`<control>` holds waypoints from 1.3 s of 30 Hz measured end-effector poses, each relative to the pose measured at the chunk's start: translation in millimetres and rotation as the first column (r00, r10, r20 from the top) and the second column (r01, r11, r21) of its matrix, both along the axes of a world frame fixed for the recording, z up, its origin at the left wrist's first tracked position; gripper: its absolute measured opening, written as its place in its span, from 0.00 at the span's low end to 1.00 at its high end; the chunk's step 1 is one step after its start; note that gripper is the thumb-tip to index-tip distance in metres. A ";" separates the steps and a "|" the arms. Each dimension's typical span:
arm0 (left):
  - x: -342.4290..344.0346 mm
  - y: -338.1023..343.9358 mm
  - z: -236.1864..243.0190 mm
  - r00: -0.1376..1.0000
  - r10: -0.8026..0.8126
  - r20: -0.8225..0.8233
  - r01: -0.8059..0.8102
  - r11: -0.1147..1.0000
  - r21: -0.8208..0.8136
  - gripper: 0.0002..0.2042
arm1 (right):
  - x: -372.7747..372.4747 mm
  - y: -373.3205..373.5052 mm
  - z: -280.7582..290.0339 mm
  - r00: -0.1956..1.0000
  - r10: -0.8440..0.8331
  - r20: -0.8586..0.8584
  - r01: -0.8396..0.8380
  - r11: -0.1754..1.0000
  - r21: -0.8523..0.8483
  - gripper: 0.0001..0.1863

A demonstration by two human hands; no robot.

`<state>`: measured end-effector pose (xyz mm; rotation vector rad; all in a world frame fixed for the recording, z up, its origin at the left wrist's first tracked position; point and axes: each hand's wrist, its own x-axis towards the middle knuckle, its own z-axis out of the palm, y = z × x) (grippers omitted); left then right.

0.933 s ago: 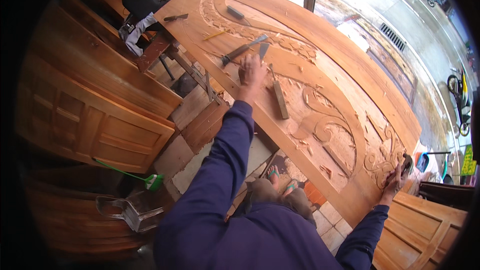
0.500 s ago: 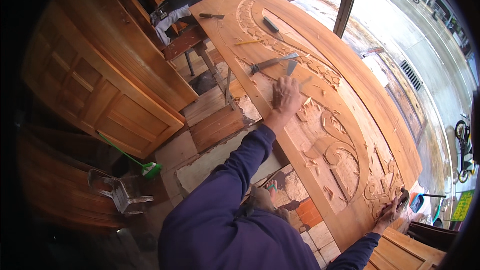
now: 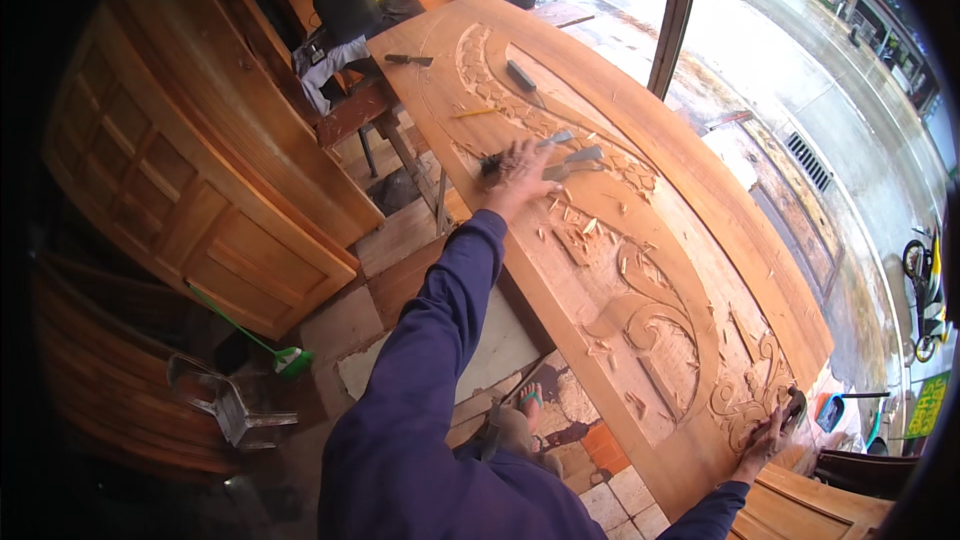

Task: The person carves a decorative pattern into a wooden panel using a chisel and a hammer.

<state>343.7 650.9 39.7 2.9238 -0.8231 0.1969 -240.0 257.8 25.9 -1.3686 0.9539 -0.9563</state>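
Covering part of two chisels (image 3: 586, 154) whose blades point rightward, the nearer left hand (image 3: 522, 178) has fingers apart; the right hand's (image 3: 763, 442) grip is unclear.

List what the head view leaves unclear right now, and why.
All in the head view:
Left hand: blurred, so its grip is uncertain.
Flat metal blades: the left hand hides their near ends.
Dark object by the right hand: fingers cover part, hiding its full shape.
Lower-right paneled door: cut off by the lower edge.
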 end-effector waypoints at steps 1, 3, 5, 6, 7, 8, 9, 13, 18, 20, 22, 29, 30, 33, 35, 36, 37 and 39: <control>4.7 2.2 3.6 0.997 0.041 -0.060 -0.041 0.999 -0.006 0.52 | 0.9 -0.7 0.2 1.000 0.001 0.007 -0.001 1.000 0.003 0.21; 11.5 9.1 10.2 0.975 0.125 -0.182 -0.130 0.991 -0.011 0.51 | 3.2 -2.8 -0.9 1.000 -0.007 0.007 0.008 1.000 -0.028 0.23; 11.3 8.5 13.3 0.964 0.123 -0.234 -0.133 0.991 -0.030 0.50 | -1.6 -7.8 -6.4 1.000 -0.020 0.014 0.020 0.999 -0.034 0.23; 11.1 10.5 9.1 0.971 0.095 -0.219 -0.105 0.994 -0.036 0.49 | -0.9 -7.3 -10.5 1.000 0.003 0.010 -0.003 1.000 -0.004 0.23; 10.1 8.1 6.7 0.977 0.064 -0.204 -0.074 0.996 -0.041 0.49 | -1.2 -5.8 -13.6 1.000 0.023 0.005 -0.023 0.999 0.025 0.24; -3.2 -12.5 -0.6 0.986 0.074 -0.147 -0.089 0.991 -0.096 0.44 | -3.3 -7.4 -12.9 1.000 0.028 -0.002 -0.028 0.999 0.042 0.24; -20.2 -41.5 1.1 0.981 0.053 -0.185 -0.087 0.980 -0.178 0.40 | -7.1 -8.5 -6.1 1.000 0.002 -0.010 -0.002 1.000 0.021 0.25; -77.4 -95.7 -11.1 0.989 0.056 -0.139 -0.090 0.963 -0.254 0.35 | -7.7 -3.9 -1.1 0.999 -0.024 -0.025 0.024 1.000 -0.015 0.24; -133.5 -123.9 -8.3 0.986 0.053 -0.161 -0.096 0.957 -0.275 0.43 | -7.3 -5.1 -13.4 0.999 0.044 0.029 -0.044 0.999 0.019 0.23; -152.1 -110.4 0.6 0.984 0.053 -0.168 -0.111 0.929 -0.353 0.49 | -7.0 -4.7 -14.1 0.997 0.073 0.023 -0.074 0.997 0.017 0.24; -177.0 -101.7 21.4 0.991 0.038 -0.126 -0.092 0.882 -0.462 0.52 | -21.4 -36.8 -32.0 0.995 0.027 0.094 -0.028 1.000 0.007 0.22; -251.6 148.7 -26.7 0.959 0.265 0.097 -0.146 0.760 -0.633 0.33 | -32.7 -41.7 -43.8 0.981 0.095 0.171 -0.096 0.995 -0.001 0.22; -266.8 188.2 -22.7 0.959 0.278 -0.049 -0.245 0.738 -0.629 0.34 | -36.2 -24.7 -27.3 0.984 0.114 0.139 -0.112 0.993 -0.019 0.23; -295.3 282.1 -28.7 0.904 0.422 -0.066 -0.406 0.802 -0.438 0.35 | -17.3 64.0 29.1 0.971 0.176 0.161 -0.137 0.964 -0.228 0.27; -301.4 322.2 -61.4 0.872 0.477 -0.111 -0.480 0.790 -0.381 0.35 | 6.8 137.2 40.1 0.941 0.238 0.240 -0.137 0.918 -0.372 0.32; -306.8 331.8 -74.4 0.845 0.506 -0.173 -0.532 0.766 -0.359 0.35 | 16.1 170.8 40.0 0.926 0.264 0.270 -0.150 0.913 -0.380 0.30; -309.9 341.5 -81.6 0.813 0.532 -0.235 -0.582 0.742 -0.332 0.35 | 28.8 202.3 35.1 0.911 0.293 0.292 -0.187 0.921 -0.341 0.28; -308.2 321.3 -69.4 0.780 0.523 -0.343 -0.604 0.772 -0.198 0.34 | 55.0 250.6 30.5 0.893 0.321 0.315 -0.278 0.945 -0.174 0.25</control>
